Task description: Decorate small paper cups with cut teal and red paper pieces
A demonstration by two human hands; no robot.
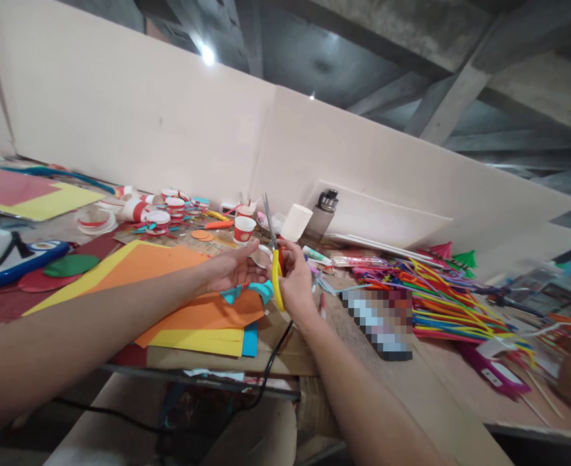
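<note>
My right hand (295, 278) is closed around the yellow handles of a pair of scissors (276, 278), whose blades point up and away from me. Beside it, my left hand (237, 266) is held palm up, its fingers close to the scissors and to a small whitish round piece (262, 257); whether they grip it cannot be made out. A cut blue paper piece (246, 291) with a jagged edge is just under my left hand, above orange sheets (217, 316). Yellow sheets (198, 341) lie beneath the orange ones.
Behind my hands stand a red and white paper cup (244, 230), stacked white cups (295, 224) and a bottle (322, 217). Colourful pipe cleaners (440, 304) and a pixelated object (382, 323) lie right. Decorated cups (158, 223) sit left. A black cable (274, 359) crosses the front edge.
</note>
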